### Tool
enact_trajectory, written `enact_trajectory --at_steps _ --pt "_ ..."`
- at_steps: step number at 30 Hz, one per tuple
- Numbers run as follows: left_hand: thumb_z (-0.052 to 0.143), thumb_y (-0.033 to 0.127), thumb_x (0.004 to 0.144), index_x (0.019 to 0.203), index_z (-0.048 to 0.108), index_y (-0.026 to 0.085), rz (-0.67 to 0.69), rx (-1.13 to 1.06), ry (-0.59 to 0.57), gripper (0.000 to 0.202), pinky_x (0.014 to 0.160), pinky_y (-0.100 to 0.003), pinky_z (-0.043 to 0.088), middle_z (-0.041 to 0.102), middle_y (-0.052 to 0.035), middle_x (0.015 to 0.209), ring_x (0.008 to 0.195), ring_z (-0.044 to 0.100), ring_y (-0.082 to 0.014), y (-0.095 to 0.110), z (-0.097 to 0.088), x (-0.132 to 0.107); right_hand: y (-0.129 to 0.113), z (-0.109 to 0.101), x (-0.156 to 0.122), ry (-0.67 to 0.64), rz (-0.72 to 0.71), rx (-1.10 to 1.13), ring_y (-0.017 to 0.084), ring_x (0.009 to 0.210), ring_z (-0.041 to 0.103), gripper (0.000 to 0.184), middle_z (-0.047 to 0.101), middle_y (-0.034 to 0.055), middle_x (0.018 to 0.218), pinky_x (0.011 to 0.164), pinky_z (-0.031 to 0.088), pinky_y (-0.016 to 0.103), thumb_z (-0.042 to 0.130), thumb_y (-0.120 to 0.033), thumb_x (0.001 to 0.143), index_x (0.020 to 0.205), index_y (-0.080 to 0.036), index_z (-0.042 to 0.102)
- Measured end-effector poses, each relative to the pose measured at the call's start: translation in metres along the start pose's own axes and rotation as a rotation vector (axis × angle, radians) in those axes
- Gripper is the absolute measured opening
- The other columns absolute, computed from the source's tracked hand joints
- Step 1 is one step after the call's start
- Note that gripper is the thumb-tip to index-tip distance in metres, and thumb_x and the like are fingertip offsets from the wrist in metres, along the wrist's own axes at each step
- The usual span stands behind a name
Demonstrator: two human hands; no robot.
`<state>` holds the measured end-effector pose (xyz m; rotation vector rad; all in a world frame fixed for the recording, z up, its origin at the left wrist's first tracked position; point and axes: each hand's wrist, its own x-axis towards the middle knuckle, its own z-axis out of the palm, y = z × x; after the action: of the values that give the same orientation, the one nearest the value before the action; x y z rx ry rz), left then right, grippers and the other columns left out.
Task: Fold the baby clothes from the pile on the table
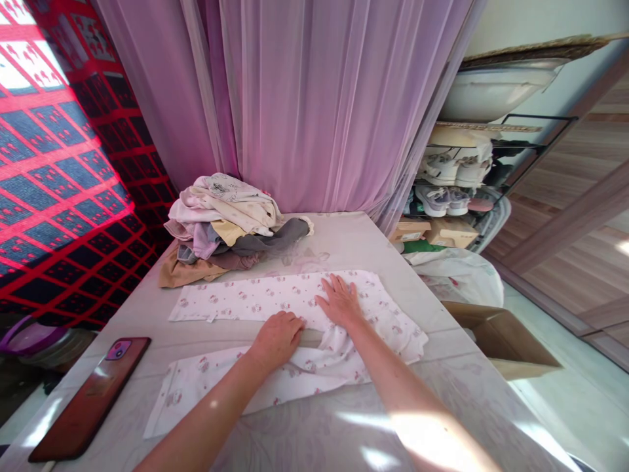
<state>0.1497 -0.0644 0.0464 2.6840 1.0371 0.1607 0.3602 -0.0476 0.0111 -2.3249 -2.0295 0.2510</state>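
Observation:
White children's pants (295, 288) with a small pink-and-grey character print lie spread across the table, both legs pointing left and the waist at the right. The cloth is wrinkled near the crotch. My right hand (340, 301) rests flat on the upper part of the pants, fingers apart. My left hand (278, 337) is at the gap between the two legs, its fingers curled together on the edge of the lower leg; its fingertips are partly hidden.
A heap of crumpled clothes (226, 216) sits at the table's back left. A phone in a red-brown case (91, 400) lies at the front left. Right of the table are an open cardboard box (506, 337) and a shoe rack (515, 147). A purple curtain (314, 98) hangs behind.

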Motion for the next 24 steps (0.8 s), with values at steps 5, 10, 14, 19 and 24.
enact_trajectory --at_steps 5,10,14,19,24 --pt "0.043 0.022 0.094 0.094 0.067 0.019 -0.084 -0.016 0.043 0.024 0.087 -0.035 0.044 0.066 -0.007 0.095 0.093 0.059 -0.0209 0.011 0.006 0.015 -0.001 -0.001 -0.001 -0.003 0.004 0.006 0.025 0.146 0.011 0.064 0.016 0.009 0.16 0.114 0.006 0.055 0.024 -0.057 0.095 0.151 -0.024 0.027" --pt "0.047 0.021 0.091 0.088 0.066 0.018 -0.121 0.01 0.016 0.02 0.087 -0.037 0.044 0.065 -0.0076 0.093 0.093 0.058 -0.0224 0.012 0.008 0.02 -0.002 -0.003 0.0 -0.015 0.01 0.002 0.026 0.146 0.01 0.064 0.015 0.0088 0.16 0.114 0.005 0.055 0.024 -0.056 0.095 0.151 -0.024 0.026" --pt "0.044 0.021 0.092 0.088 0.065 0.018 -0.112 0.02 0.041 0.022 0.088 -0.039 0.043 0.064 -0.0087 0.095 0.095 0.056 -0.0237 0.012 0.01 0.015 -0.002 -0.004 -0.001 -0.026 0.017 0.002 0.026 0.146 0.01 0.064 0.014 0.0086 0.161 0.114 0.005 0.055 0.024 -0.056 0.095 0.151 -0.024 0.025" --pt "0.05 0.019 0.089 0.091 0.062 0.021 -0.109 -0.093 0.095 0.012 0.092 -0.037 0.043 0.063 -0.0059 0.104 0.1 0.054 -0.0215 0.012 0.013 0.006 -0.001 -0.002 -0.002 -0.008 0.005 -0.011 0.027 0.145 0.01 0.064 0.015 0.009 0.16 0.113 0.006 0.056 0.023 -0.055 0.095 0.151 -0.024 0.026" --pt "0.043 0.022 0.092 0.095 0.061 0.021 -0.145 -0.083 0.099 0.018 0.09 -0.036 0.045 0.065 -0.0057 0.099 0.097 0.056 -0.021 -0.005 0.006 -0.009 0.0 -0.001 -0.001 -0.006 0.004 -0.006 0.027 0.145 0.01 0.064 0.015 0.0089 0.16 0.113 0.006 0.056 0.024 -0.055 0.095 0.151 -0.024 0.025"
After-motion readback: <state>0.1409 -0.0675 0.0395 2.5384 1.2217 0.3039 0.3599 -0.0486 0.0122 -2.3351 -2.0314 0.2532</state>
